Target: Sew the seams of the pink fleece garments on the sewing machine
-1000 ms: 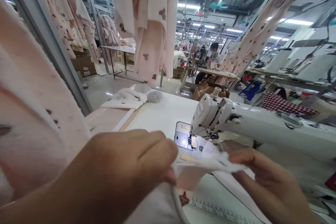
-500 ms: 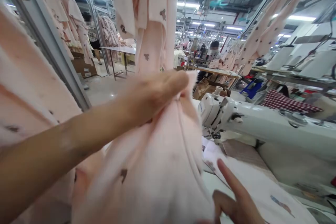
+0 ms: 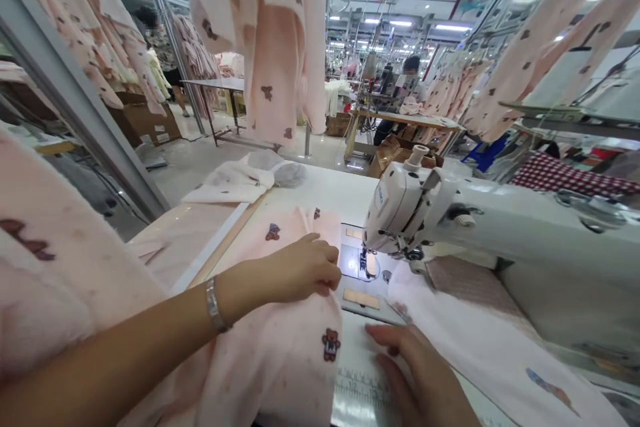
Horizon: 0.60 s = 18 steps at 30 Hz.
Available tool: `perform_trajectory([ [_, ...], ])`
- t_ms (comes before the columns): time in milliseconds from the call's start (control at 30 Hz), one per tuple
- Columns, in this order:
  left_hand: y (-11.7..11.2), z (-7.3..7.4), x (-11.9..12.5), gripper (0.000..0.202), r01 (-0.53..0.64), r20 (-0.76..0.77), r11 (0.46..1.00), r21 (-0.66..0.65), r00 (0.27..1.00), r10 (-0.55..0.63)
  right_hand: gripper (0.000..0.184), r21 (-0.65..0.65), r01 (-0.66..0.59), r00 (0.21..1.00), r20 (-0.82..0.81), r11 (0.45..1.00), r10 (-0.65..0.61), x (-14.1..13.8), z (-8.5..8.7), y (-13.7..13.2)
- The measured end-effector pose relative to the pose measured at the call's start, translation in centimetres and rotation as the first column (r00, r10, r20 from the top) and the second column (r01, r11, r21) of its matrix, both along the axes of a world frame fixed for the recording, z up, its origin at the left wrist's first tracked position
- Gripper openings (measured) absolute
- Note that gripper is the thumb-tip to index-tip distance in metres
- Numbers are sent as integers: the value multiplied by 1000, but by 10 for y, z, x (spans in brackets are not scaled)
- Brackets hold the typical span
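Observation:
Pink plush fabric with teddy bear prints (image 3: 280, 333) lies over the sewing table, left of the needle area. My left hand (image 3: 300, 267), a clear band at its wrist, is on the fabric's right edge with fingers curled round it. Just right of that edge is the lit needle plate of a white sewing machine (image 3: 400, 207). My right hand (image 3: 420, 367) hovers low over the machine bed near a printed ruler scale (image 3: 360, 383). Its index finger and thumb are apart, with nothing between them; the other fingers are partly hidden.
Another pale printed piece (image 3: 480, 327) lies under the machine arm. Pink garment pieces (image 3: 275, 47) hang ahead, beside a metal post (image 3: 85, 80) at left. A folded piece (image 3: 230, 180) rests at the table's far left. Other people are farther back.
My left hand has come down from in front of the machine with the raised fabric, which now lies on the table. My right hand has moved slightly left and lower, its index finger less raised.

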<state>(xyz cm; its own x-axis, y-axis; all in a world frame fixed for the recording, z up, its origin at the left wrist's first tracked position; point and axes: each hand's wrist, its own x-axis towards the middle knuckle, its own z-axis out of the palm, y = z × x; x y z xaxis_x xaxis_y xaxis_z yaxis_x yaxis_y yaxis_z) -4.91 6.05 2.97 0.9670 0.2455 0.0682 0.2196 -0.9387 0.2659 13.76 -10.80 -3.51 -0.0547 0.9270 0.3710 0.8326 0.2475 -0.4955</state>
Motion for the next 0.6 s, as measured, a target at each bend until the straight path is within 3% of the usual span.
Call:
perform_trajectory([
  [133,-6,16,-11,16,28,145,981,-192,989,1,43,-29,-109,988,-109,994,105,-30,18,36],
  [233,-10,29,-24,18,37,141,972,-233,990,-4,26,-73,-150,979,-148,986,138,-45,23,49],
  [433,-7,50,-43,16,-9,77,961,-277,997,31,12,-51,5,997,-81,999,-9,-15,1,19],
  [533,-14,52,-32,17,55,82,952,-300,996,-31,16,-2,59,991,-124,998,-59,-16,9,12],
  [600,-21,51,-23,18,97,92,949,-302,993,-72,20,-4,-38,976,-216,999,36,-30,20,17],
])
